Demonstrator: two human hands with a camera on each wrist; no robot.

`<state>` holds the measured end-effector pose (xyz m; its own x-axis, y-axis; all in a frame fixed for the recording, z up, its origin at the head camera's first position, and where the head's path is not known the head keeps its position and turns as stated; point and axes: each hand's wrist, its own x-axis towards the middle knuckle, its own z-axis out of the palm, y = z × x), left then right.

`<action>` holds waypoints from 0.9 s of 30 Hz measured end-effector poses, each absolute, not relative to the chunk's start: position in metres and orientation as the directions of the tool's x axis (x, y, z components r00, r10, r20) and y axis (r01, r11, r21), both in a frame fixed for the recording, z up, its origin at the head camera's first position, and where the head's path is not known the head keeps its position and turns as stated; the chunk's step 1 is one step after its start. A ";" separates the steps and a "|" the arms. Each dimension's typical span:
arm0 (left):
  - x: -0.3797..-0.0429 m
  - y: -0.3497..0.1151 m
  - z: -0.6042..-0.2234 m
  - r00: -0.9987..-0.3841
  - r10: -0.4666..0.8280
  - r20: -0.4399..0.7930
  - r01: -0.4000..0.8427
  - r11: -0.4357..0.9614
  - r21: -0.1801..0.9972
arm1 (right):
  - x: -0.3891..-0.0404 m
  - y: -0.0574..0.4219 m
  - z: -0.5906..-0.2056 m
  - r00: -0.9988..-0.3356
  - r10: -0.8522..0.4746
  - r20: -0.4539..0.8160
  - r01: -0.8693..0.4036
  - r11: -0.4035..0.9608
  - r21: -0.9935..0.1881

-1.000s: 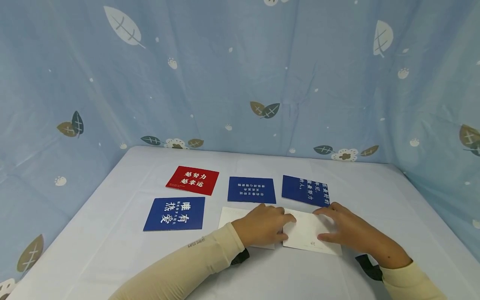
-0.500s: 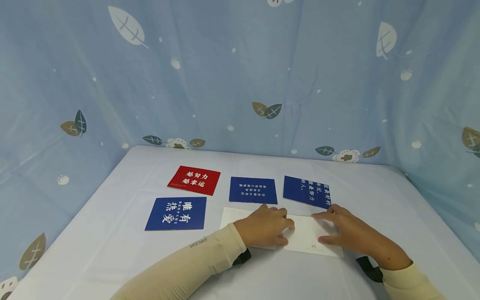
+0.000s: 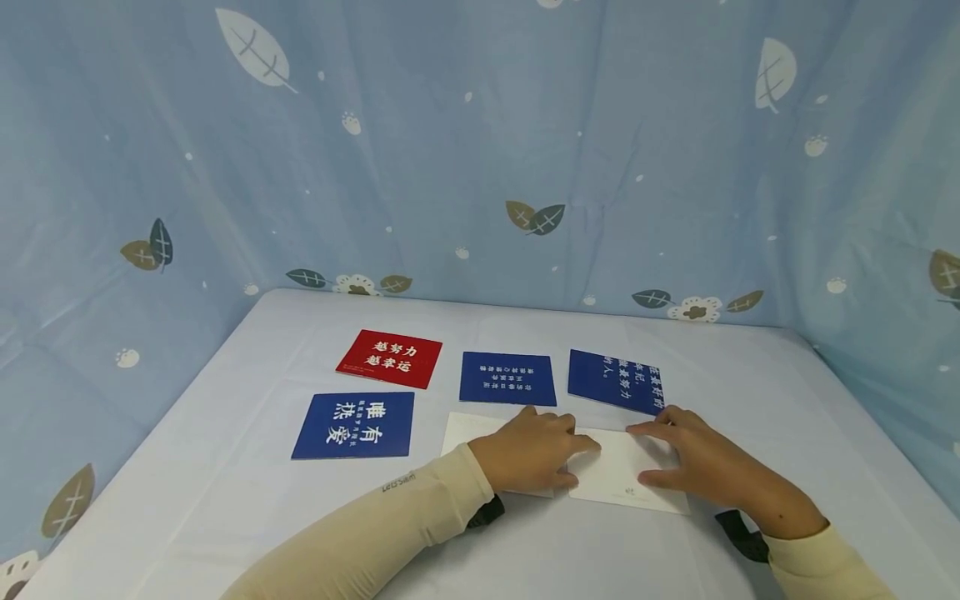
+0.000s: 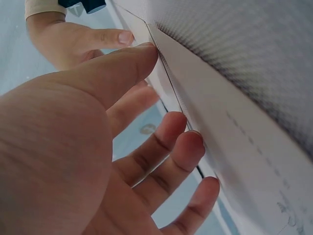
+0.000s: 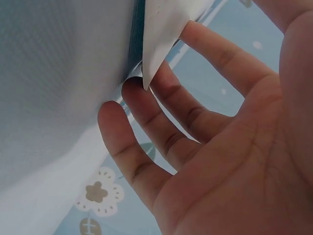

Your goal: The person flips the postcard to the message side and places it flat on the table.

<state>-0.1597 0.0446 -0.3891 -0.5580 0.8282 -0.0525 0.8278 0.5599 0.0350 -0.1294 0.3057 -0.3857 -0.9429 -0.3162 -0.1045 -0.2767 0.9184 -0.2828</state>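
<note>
Two white cards lie side by side in the head view. My left hand [image 3: 528,450] rests over the left white card [image 3: 461,429], hiding much of it, with its index finger reaching onto the right white card [image 3: 618,462]. My right hand [image 3: 697,458] lies at that card's right end, thumb and index finger spread apart over it. In the left wrist view, relaxed fingertips [image 4: 190,147] of my left hand touch a card's surface [image 4: 195,98]. The right wrist view has my right fingers [image 5: 142,98] along the edge and corner of a card [image 5: 161,34].
Behind the white cards lie two blue cards with white writing, a middle one [image 3: 508,379] and a right one [image 3: 611,382]. Further left are a red card [image 3: 390,358] and another blue card [image 3: 352,425]. A patterned blue curtain [image 3: 420,150] hangs behind the white-covered table [image 3: 225,500].
The right white card has slid slightly toward me, its far edge now lower. My left index finger drew back, then stretched out over that card again. My right hand barely moved.
</note>
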 end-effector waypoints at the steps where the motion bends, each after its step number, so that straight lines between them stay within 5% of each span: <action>1: -0.160 0.044 -0.389 -0.555 0.830 -0.053 0.831 0.556 0.025 | -0.129 0.305 -0.386 -0.943 -0.317 -0.101 -0.279 0.919 -0.280; 13: -0.159 0.042 -0.387 -0.537 0.842 -0.057 0.843 0.538 0.009 | -0.156 0.314 -0.382 -0.940 -0.333 0.071 -0.340 0.928 -0.155; 27: -0.158 0.041 -0.388 -0.529 0.847 -0.048 0.847 0.531 0.034 | -0.185 0.318 -0.391 -0.954 -0.285 -0.090 -0.268 0.949 -0.163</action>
<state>-0.1582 0.0411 -0.3879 -0.5291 0.8472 -0.0475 0.8468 0.5308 0.0345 -0.1853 0.3182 -0.3908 -0.9542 -0.2853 -0.0905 -0.2685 0.9495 -0.1626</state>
